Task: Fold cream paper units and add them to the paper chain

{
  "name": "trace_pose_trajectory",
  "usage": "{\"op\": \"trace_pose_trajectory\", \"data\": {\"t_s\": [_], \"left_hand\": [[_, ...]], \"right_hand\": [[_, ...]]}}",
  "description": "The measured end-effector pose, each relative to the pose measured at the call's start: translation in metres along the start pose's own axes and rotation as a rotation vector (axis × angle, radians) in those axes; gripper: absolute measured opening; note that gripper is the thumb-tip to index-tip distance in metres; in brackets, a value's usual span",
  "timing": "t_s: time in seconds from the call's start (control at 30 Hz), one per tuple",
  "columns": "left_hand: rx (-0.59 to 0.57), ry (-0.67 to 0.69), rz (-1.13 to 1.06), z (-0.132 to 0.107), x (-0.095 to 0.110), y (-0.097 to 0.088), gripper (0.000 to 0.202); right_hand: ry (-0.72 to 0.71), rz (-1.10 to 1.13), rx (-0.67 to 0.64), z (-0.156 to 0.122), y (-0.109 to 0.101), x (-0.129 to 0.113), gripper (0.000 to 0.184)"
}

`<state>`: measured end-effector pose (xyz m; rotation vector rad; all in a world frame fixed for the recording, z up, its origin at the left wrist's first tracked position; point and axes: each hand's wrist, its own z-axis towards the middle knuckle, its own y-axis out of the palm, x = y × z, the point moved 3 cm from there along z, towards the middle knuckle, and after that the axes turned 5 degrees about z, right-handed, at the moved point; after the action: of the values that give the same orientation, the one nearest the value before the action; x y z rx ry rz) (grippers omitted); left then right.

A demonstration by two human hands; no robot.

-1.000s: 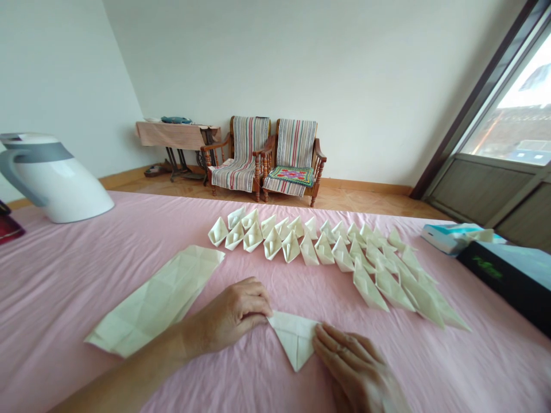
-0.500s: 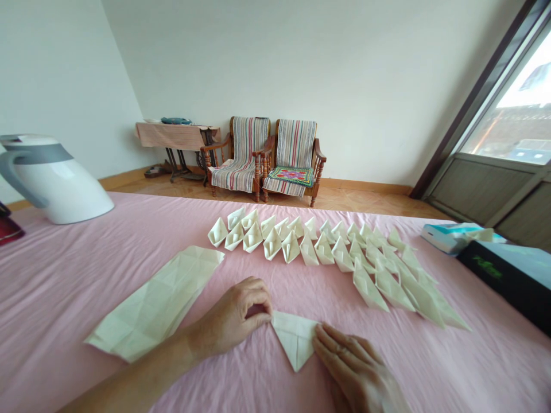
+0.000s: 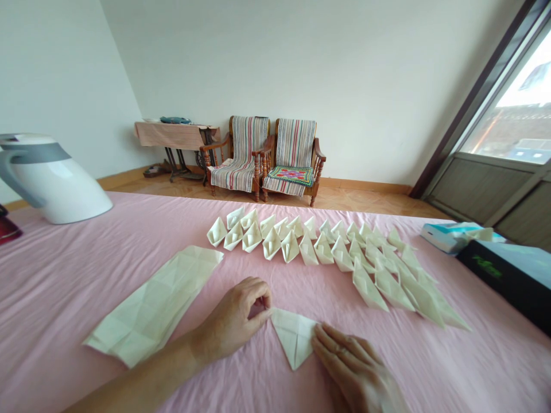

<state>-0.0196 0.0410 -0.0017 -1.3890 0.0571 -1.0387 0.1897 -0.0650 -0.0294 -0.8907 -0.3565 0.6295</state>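
Observation:
A small piece of pale cream paper, folded into a triangle, lies on the pink cloth with its point toward me. The thumb and forefinger of my left hand pinch its upper left corner. My right hand lies flat with outstretched fingers, the fingertips touching the triangle's right corner. Under and beyond my left forearm is a long stack of creased paper sheets. Past both hands stand several folded paper boats in rows, with longer ones at the right.
A white and grey jug stands at the far left, beside a dark red object cut off by the frame. A blue and white tissue pack and a black box sit at the right. Two wooden armchairs stand beyond the table.

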Motion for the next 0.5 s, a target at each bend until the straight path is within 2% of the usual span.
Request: {"op": "trace_pose_trajectory", "data": {"t_s": [0.13,0.33,0.5], "left_hand": [[0.000,0.056,0.076,-0.001,0.006,0.001,0.018],[-0.070,0.202,0.332,-0.017,0.021,0.008,0.021],[-0.048,0.253,0.375,-0.027,0.029,0.005,0.018]], "right_hand": [[0.020,0.007,0.003,0.000,0.001,0.000,0.034],[0.009,0.008,0.022,0.003,0.000,0.001,0.035],[0.010,0.019,0.023,0.003,-0.001,0.000,0.036]]}}
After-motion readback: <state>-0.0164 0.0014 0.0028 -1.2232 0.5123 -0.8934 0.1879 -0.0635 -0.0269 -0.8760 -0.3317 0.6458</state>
